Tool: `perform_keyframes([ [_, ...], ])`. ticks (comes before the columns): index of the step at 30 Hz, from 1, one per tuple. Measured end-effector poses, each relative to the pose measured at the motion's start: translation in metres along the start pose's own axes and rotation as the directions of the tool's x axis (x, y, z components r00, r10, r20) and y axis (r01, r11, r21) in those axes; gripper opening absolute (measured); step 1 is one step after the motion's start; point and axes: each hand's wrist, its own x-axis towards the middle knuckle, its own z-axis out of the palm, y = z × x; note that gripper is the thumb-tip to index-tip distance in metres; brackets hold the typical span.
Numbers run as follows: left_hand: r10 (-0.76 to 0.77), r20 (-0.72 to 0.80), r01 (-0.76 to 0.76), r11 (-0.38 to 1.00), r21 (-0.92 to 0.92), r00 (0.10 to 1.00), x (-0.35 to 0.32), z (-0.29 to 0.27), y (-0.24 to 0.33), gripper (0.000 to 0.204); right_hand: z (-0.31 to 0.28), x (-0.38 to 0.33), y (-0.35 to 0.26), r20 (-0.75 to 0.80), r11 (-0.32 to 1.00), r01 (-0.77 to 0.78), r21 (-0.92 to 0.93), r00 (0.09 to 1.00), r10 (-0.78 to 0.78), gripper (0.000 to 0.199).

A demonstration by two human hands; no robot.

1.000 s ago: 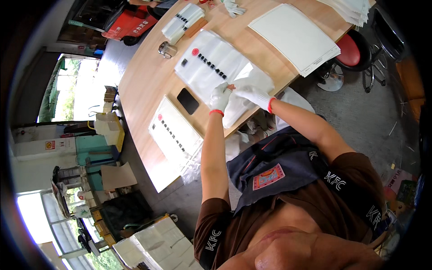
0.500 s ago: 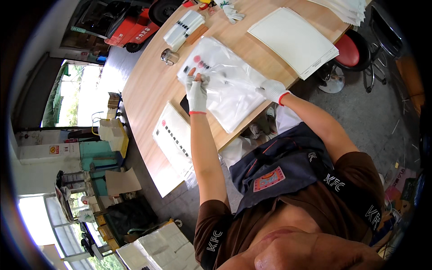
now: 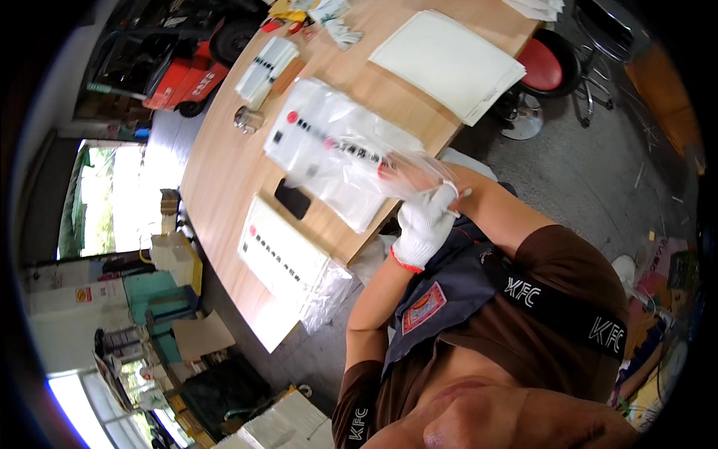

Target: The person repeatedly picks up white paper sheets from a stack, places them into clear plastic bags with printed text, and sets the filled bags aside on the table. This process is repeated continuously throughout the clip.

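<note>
Landmark: bag stack (image 3: 355,213), flat white/clear printed bags on the wooden table (image 3: 213,168); all places below are relative to it, as the person sees it.
Clear bag: printed clear bag (image 3: 437,173) above the stack's right part, film raised and creased, its mouth end reaching past the stack's near right side.
Left hand: left hand (image 3: 422,228), white glove, red cuff, off the stack's near right side. Fingers closed on the clear bag's edge.
Right hand: right hand (image 3: 365,162), over the stack, cuff and forearm showing through the film. Inside the bag or just behind it: can't tell. Blurred, so can't tell its grip either.
Phone: dark phone-like slab (image 3: 292,200), just beside the stack's near left edge.
Printed pile: white printed pile (image 3: 280,258), near left of the stack, crumpled clear film (image 3: 329,293) poking out at its near right end.
Jar: glass jar with metal top (image 3: 247,120), just off the stack's far left corner.
Bundle: small printed bundle (image 3: 265,69), beyond the stack, brown block (image 3: 289,75) along its right side.
Sheets: large white sheets (image 3: 449,63), beyond the stack to the right.
Gloves: spare gloves (image 3: 342,34), well beyond the stack.
</note>
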Motion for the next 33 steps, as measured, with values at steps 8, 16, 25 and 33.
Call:
perform_keyframes([
  [8,-0.104,-0.250,0.119,0.992,0.046,0.963,0.001,0.013,-0.119,0.024,-0.042,-0.066,0.054,-0.401,0.805,-0.127,-0.580,0.904,-0.147,0.020],
  [16,-0.344,0.024,0.334,0.893,-0.302,0.939,0.046,0.055,-0.145,0.024,-0.111,-0.105,0.154,-0.317,0.559,-0.192,-0.807,0.939,-0.135,0.029],
  [25,-0.471,0.431,0.569,0.198,-0.798,0.769,0.083,0.111,-0.152,0.036,-0.120,-0.094,0.063,-0.122,0.414,0.173,-0.894,0.794,-0.595,0.021],
  [33,-0.549,0.470,0.633,0.147,-0.760,0.691,0.056,0.035,-0.120,0.042,-0.070,-0.142,0.088,-0.831,0.866,-0.498,-0.052,0.503,0.239,0.034],
])
